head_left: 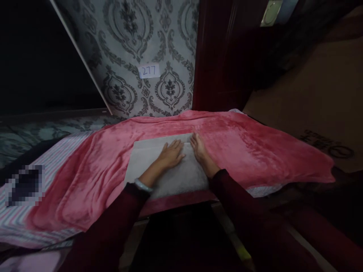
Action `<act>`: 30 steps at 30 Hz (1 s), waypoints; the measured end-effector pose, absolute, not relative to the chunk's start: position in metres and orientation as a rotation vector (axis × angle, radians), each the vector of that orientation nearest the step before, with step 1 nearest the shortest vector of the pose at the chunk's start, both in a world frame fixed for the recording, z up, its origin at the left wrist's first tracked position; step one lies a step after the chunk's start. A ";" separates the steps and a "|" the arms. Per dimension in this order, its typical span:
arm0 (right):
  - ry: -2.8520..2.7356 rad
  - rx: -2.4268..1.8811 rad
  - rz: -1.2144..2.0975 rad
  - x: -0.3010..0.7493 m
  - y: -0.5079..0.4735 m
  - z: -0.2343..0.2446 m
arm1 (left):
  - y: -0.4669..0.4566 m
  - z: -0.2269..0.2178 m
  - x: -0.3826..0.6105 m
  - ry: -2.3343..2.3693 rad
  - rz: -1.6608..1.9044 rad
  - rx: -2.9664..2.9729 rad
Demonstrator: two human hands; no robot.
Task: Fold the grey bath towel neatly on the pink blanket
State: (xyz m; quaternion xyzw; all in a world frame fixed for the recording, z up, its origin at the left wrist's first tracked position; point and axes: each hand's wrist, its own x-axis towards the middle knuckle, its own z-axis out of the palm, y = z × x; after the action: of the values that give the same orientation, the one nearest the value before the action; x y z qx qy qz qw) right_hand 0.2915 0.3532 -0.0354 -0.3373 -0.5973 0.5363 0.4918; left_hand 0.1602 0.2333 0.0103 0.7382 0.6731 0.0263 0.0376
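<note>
A flat, light grey rectangular piece (181,177), which looks like folded cloth, lies on a pink plush blanket (227,139). A strip along its far edge shows a crease. My left hand (171,154) rests on the upper middle of the grey piece, palm down with the fingers stretched out. At the right edge of the piece, my right hand (199,147) is turned on its side, its fingers extended near the far right corner. Neither hand grips anything. A silvery bracelet circles my left wrist.
Under the blanket, a striped sheet (61,156) shows at left. Patterned wallpaper (167,37) with a paper label (149,70) reading 277 rises behind. A dark red panel (221,56) and a large cardboard box (317,94) stand at right. A dark screen-like panel (42,56) fills the upper left.
</note>
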 end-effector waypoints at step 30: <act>-1.439 -1.032 0.616 0.296 0.361 -0.064 | 0.189 -0.023 -0.018 2.591 0.807 1.535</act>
State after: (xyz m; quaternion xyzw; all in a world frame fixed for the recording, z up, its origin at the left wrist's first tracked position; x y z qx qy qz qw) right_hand 0.2962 0.3612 -0.0642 -0.4437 -0.6186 0.2648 0.5919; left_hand -0.0178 0.1890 -0.0228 0.4923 0.8310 0.2588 0.0117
